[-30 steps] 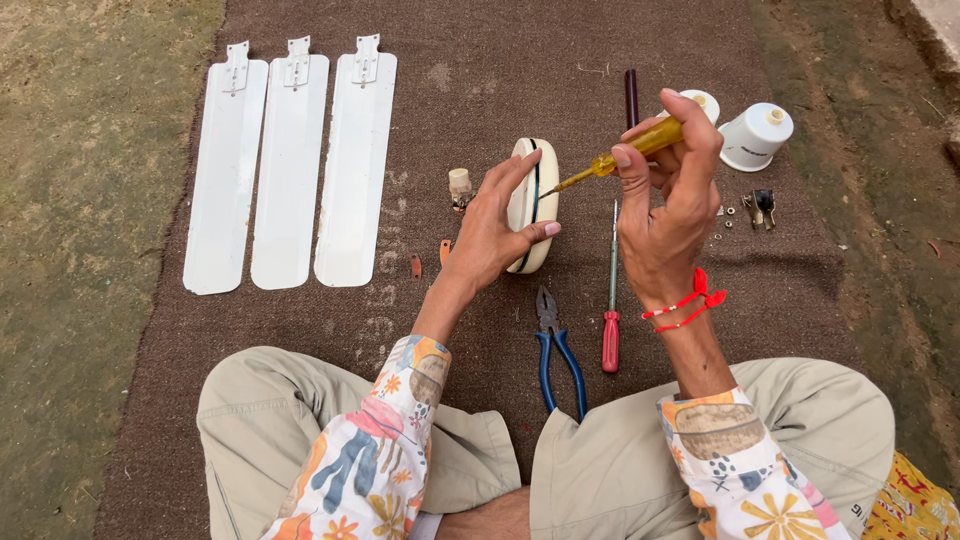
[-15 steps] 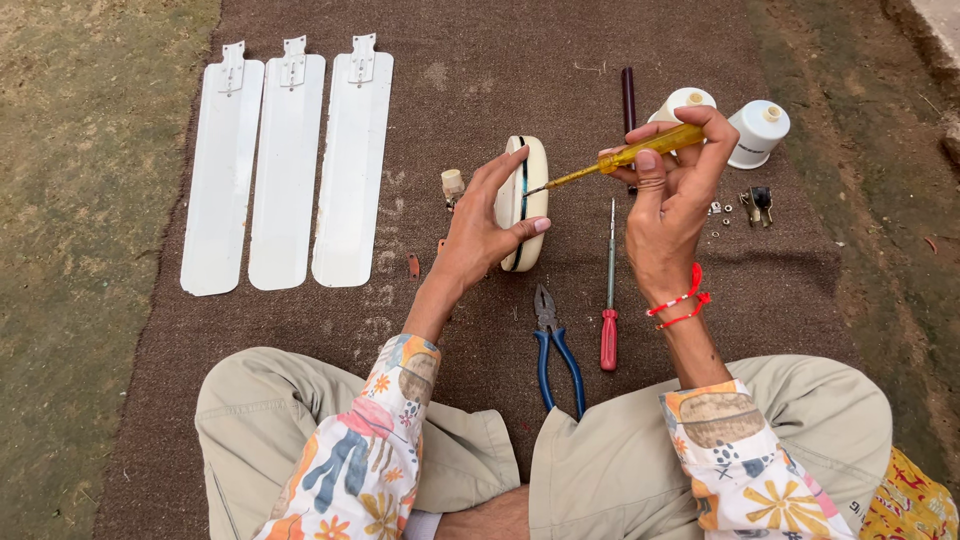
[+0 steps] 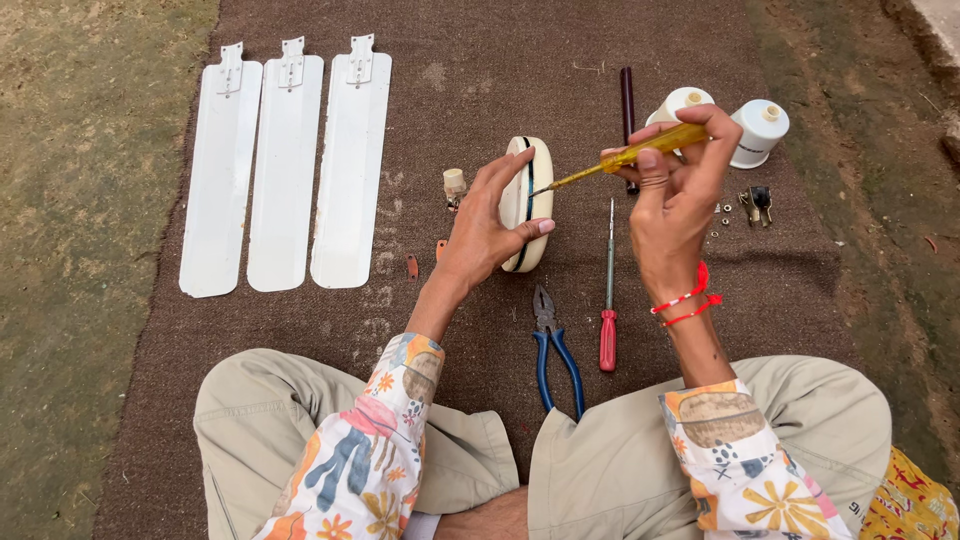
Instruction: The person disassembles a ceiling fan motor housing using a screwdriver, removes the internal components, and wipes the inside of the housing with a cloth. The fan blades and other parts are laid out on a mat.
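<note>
1. My left hand (image 3: 487,228) grips the cream fan motor housing (image 3: 527,203), standing on edge on the brown mat (image 3: 480,90).
2. My right hand (image 3: 672,190) is closed around a yellow-handled screwdriver (image 3: 630,158), its tip at the housing's seam.
3. Blue pliers (image 3: 556,350) and a red screwdriver (image 3: 608,300) lie near my knees.

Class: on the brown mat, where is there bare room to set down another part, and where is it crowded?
Bare: mat between the fan blades and dark rod; also below the blades. Crowded: around the motor housing, pliers, red screwdriver, white cups and small screws.
</note>
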